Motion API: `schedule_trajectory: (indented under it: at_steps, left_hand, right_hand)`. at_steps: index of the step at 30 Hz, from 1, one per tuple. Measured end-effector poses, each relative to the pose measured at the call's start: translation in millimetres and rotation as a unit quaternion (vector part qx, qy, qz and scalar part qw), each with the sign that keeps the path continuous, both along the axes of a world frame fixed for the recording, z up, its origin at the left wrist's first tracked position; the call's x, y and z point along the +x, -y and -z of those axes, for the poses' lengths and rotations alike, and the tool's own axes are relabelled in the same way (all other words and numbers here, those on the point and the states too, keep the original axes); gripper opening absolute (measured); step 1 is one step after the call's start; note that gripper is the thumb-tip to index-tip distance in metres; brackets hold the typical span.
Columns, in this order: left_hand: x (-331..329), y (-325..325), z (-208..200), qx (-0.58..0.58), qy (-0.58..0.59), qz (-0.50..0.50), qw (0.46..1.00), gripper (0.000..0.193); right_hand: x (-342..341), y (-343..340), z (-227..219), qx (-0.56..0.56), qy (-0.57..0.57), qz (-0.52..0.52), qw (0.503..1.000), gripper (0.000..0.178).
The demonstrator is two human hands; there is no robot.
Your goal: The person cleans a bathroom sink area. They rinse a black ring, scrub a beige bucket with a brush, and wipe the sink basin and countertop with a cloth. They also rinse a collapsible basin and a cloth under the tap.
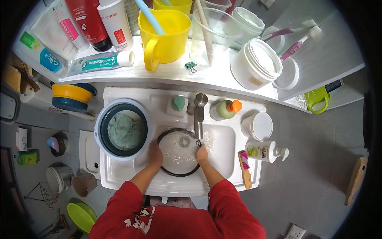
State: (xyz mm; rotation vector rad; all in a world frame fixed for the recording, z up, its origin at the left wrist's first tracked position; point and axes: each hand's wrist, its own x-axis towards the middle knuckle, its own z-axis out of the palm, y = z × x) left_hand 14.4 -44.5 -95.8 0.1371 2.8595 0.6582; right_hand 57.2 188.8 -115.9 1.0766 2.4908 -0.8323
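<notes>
Gripping a black-rimmed lid (173, 153) beneath the faucet (198, 117), left hand (155, 153) and right hand (201, 152) clasp opposite edges. Water (190, 153) splashes across it

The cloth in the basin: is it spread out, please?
No, bunched up: the green cloth lies in a crumpled heap inside the basin.

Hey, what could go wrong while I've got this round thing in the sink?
The wet, round dark-rimmed item could slip from your left hand or right hand. Raised, it might knock the faucet overhanging it. The brush lies along the right edge of the sink and could get bumped off.
</notes>
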Motion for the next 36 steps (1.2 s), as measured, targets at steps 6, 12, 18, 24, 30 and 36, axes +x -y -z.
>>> schedule_trajectory:
  at_steps: [6,12,18,24,30,36]
  left_hand:
    - [16,-21,-89,0.019,-0.013,0.405,0.914,0.038]
    - [36,-15,-48,0.078,0.076,0.505,0.856,0.045]
    - [15,-21,-33,0.129,0.152,0.516,0.833,0.051]
    - [22,-18,-50,0.152,0.198,0.528,0.812,0.041]
    - [11,0,-164,0.259,0.21,0.377,0.864,0.032]
    - [-4,13,-194,0.496,0.411,0.023,0.765,0.038]
  right_hand:
    - [2,5,25,0.041,-0.012,-0.059,0.997,0.027]
    - [-5,-4,30,0.201,-0.15,-0.142,0.958,0.022]
    - [0,-9,7,0.128,-0.05,-0.124,0.983,0.032]
    - [-16,-23,-23,-0.095,-0.158,-0.17,0.968,0.031]
    - [-12,-47,-17,0.219,-0.341,-0.066,0.912,0.019]
    - [2,-10,-2,-0.106,-0.257,0.092,0.956,0.028]
